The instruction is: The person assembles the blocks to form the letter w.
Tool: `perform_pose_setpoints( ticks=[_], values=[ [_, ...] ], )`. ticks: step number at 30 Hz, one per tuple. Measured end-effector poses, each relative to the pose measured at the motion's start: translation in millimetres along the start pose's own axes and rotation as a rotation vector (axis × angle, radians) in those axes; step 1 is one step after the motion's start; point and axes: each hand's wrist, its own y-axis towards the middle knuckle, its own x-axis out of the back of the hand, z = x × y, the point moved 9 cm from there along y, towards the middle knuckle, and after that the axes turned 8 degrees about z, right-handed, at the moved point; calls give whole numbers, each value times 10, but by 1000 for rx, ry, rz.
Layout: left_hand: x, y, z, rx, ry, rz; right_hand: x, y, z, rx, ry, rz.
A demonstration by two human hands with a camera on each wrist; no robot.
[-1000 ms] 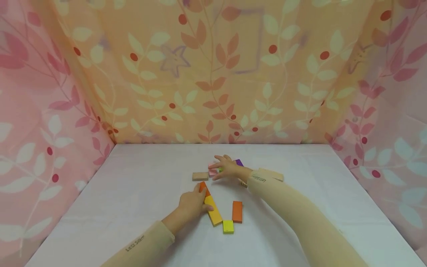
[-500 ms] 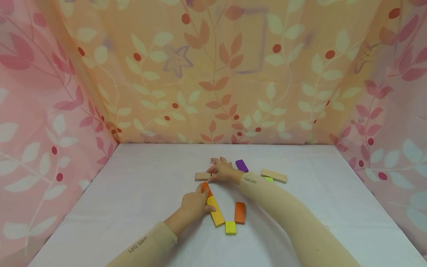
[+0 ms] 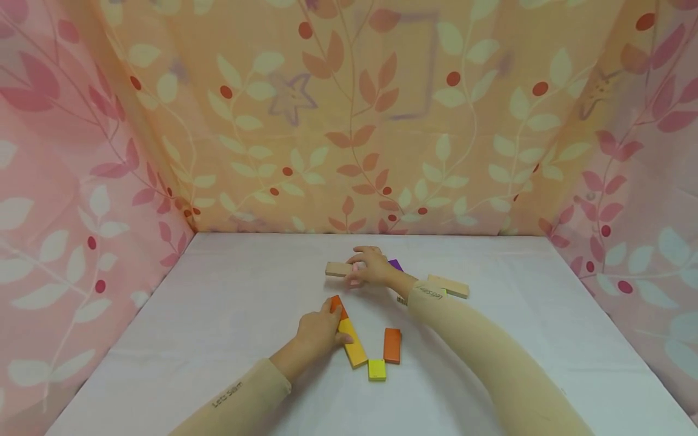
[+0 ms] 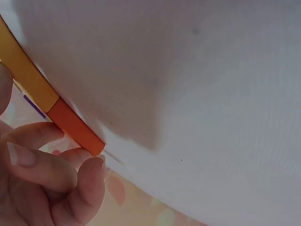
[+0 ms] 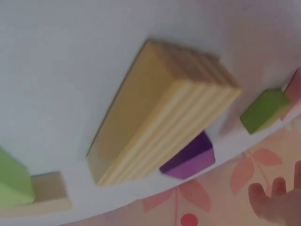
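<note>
My right hand pinches a short plain wooden block by its right end and holds it just above the white table. My left hand lies on a row made of a small orange block and a long yellow block. Its thumb is on one side of the row and its curled fingers are against the orange block and the yellow block. The right wrist view shows only fingertips, not the held block.
An orange block and a small yellow block lie right of the row. Near my right forearm are a purple block and a long wooden block. Green blocks and a pink block lie nearby. Patterned curtains enclose three sides.
My right hand has taken hold of the plain wooden block on the table and raised it, moving slightly away from me. My left hand has stayed on the orange and yellow row.
</note>
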Motion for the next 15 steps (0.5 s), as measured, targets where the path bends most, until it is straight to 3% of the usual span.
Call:
perform_pose_setpoints(
  ticks=[6,15],
  values=[
    [-32,3,11,3,-3,18,213,-150,-105,-5,57,-62],
    [-26,-6,1,-7,-24,14,346,-460,-298,-64,565,-44]
  ],
)
